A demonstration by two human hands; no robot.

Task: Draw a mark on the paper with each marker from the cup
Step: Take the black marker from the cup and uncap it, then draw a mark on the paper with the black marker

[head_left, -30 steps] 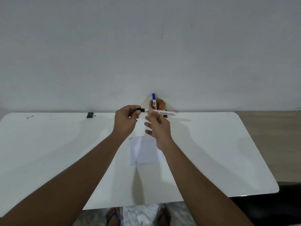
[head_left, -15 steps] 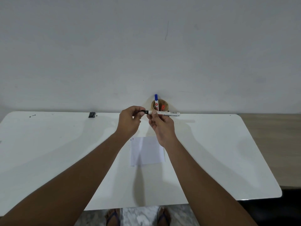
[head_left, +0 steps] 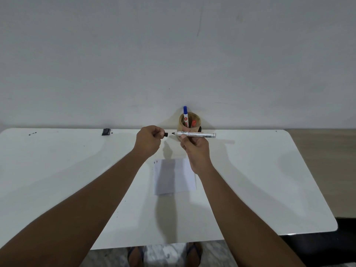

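Mid-frame: right hand [head_left: 195,149] pinching uncapped black marker [head_left: 194,134] level, left hand [head_left: 149,140] clamped on its cap [head_left: 165,134], just apart. Paper [head_left: 174,177] below, cup [head_left: 189,122] behind.

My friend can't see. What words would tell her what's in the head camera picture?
Two bare hands hold an uncapped black marker above a white table: the right hand grips the barrel, the left hand its cap. Paper lies below; a cup behind holds a blue marker and a red marker.
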